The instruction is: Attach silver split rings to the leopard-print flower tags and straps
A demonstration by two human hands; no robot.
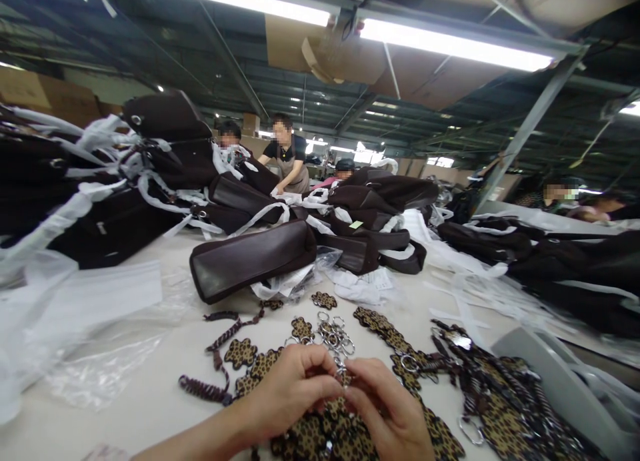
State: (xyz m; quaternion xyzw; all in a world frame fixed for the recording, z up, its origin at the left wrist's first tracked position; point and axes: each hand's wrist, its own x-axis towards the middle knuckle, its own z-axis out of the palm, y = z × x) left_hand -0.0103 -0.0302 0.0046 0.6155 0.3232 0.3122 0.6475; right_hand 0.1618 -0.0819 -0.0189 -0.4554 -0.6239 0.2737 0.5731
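in the head view, the left hand and right hand meet low in the middle, fingertips pinched narrow on a small metal fitting above the counter. it could slip if the pinch loosens, and would be hard to pick out among the loose rings just beyond. a sleeve could snag the braided strap. the fingers hide most of the fitting; leopard-print charms run under the hands, and the grey bin is cut off.
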